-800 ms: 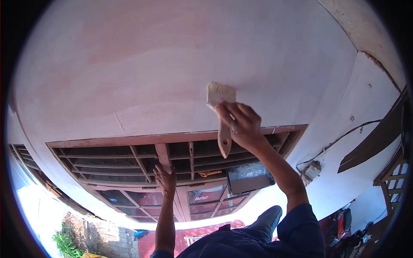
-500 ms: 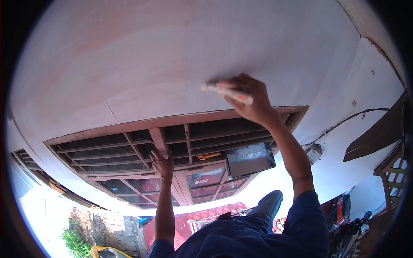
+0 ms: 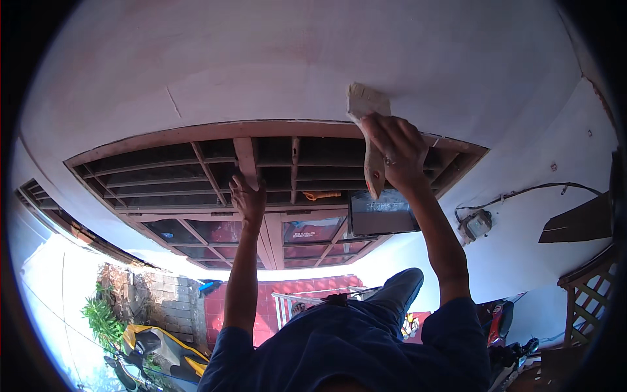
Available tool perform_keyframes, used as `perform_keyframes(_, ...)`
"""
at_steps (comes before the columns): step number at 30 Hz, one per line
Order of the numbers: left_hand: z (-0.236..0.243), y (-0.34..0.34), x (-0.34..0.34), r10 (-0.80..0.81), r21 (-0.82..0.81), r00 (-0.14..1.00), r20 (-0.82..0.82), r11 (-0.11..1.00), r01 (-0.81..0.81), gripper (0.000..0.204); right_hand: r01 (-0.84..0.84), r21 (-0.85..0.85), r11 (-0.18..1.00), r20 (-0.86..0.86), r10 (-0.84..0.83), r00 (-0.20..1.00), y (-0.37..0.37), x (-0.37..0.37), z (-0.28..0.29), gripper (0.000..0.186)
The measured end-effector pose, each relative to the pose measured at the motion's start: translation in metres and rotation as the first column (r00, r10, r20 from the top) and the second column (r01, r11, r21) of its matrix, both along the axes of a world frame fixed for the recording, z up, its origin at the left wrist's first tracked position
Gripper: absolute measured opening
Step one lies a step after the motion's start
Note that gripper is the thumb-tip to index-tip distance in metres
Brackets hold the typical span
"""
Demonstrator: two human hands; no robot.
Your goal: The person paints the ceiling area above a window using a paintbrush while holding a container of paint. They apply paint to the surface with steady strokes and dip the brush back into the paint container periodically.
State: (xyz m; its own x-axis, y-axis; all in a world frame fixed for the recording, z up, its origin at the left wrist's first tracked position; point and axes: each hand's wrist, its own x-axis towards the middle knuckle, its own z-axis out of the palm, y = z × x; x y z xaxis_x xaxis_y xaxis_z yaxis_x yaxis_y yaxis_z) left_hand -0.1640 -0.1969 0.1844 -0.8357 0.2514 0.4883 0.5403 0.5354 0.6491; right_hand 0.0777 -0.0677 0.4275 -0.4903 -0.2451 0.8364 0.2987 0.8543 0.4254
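Observation:
My right hand (image 3: 400, 150) is closed round the handle of a wide flat paintbrush (image 3: 368, 100). Its bristles point up and lie at the pale wall (image 3: 228, 72), just above the window vent's top rail; whether they press on it I cannot tell. My left hand (image 3: 247, 201) wraps round the lower part of a pinkish-brown wooden post (image 3: 245, 157) in the slatted vent. Below my right hand a black tray (image 3: 382, 226) with whitish smears inside rests by the vent's lower edge, partly hidden by my forearm.
A yellow-orange handled object (image 3: 322, 195) lies on the vent slats. Under me are a ladder (image 3: 282, 310) and a red tiled floor (image 3: 222, 307). An electric meter box (image 3: 478, 224) with a cable is fixed at right. Motorbikes stand below on both sides.
My right hand has turned the brush from nearly sideways to bristles up, shifting it rightward. The view has tilted, so the vent sits higher. My left hand keeps its hold on the post.

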Motion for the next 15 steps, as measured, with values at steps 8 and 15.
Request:
perform_keyframes(8, 0.006, -0.005, 0.003, 0.003, -0.005, 1.000, -0.012, 1.000, -0.003, 0.059, -0.100, -0.232, 0.968, 0.035, 0.111, 0.993, -0.017, 0.013, -0.052, 0.046)
perform_keyframes(15, 0.002, -0.001, 0.001, -0.008, -0.001, 1.000, 0.011, 1.000, 0.008, 0.067, -0.147, -0.166, 0.975, -0.101, 0.132, 0.986, -0.015, -0.010, -0.034, 0.044)
